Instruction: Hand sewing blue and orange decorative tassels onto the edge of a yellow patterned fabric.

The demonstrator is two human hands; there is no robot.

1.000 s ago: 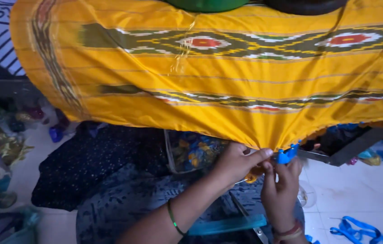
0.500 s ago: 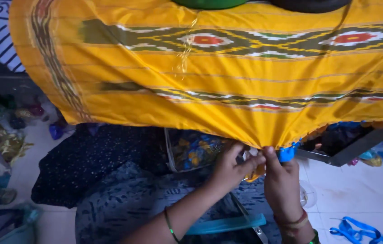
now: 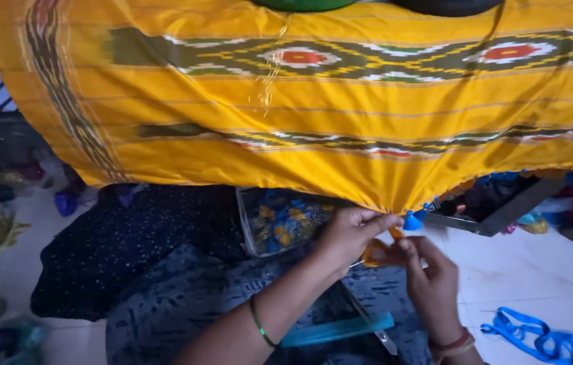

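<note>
A yellow cloth with green, red and white woven bands hangs across the view. Its lower hem is gathered to a point where a small blue tassel hangs. My left hand, a green bangle on its wrist, pinches the hem just left of that tassel. My right hand, with red bangles, sits slightly lower. Its fingertips are closed on a bit of orange thread that runs between the two hands. More blue tassels line the hem to the right.
A clear box of colourful bits lies behind my left hand. Dark patterned cloth covers my lap and the floor. A teal-handled tool rests on my lap. Blue ribbon lies on the white tiles, with a dark frame at right.
My right hand has dropped a little below the hem, and orange thread now shows between the hands. My left hand keeps its pinch on the hem.
</note>
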